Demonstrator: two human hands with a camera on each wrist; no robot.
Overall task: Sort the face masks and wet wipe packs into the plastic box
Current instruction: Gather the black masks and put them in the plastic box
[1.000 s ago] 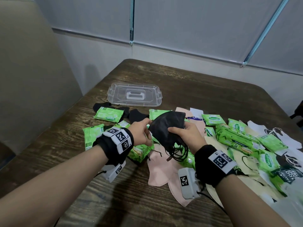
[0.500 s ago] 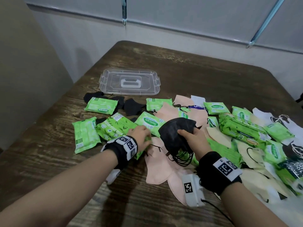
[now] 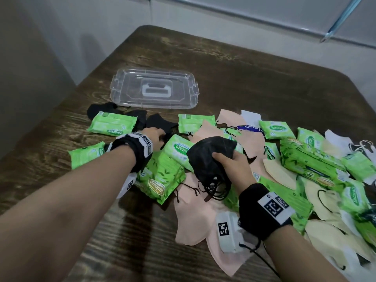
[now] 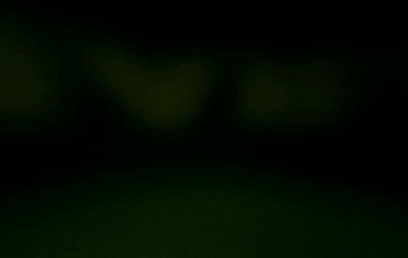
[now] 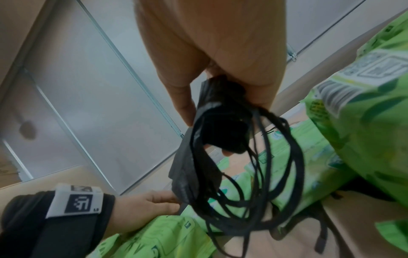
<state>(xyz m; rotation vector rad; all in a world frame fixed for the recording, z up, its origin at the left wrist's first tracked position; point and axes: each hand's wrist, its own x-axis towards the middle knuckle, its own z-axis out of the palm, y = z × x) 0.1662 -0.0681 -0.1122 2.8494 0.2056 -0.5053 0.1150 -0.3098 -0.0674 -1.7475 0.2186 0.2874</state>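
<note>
My right hand (image 3: 225, 157) grips a bundle of black face masks (image 3: 209, 157) just above the pile, their ear loops (image 5: 253, 200) dangling in a tangle below my right hand (image 5: 207, 136). My left hand (image 3: 157, 134) stretches forward over the green wet wipe packs (image 3: 179, 151), its fingers reaching onto a loose black mask (image 3: 160, 123) that lies flat on the table. The left hand (image 5: 150, 200) also shows low in the right wrist view, its fingertips hidden behind the bundle. The left wrist view is dark. A clear plastic lid (image 3: 130, 88) with a white handle lies beyond the pile.
More wet wipe packs (image 3: 114, 125), a large green pack (image 3: 305, 157), peach masks (image 3: 195, 216) and cream masks (image 3: 329, 231) cover the dark wooden table (image 3: 244, 82) from the middle to the right. A wall runs along the left and far sides.
My left hand has moved forward, from beside the bundle to the loose black mask farther off. The right hand keeps its grip on the black masks, now lower over the pile.
</note>
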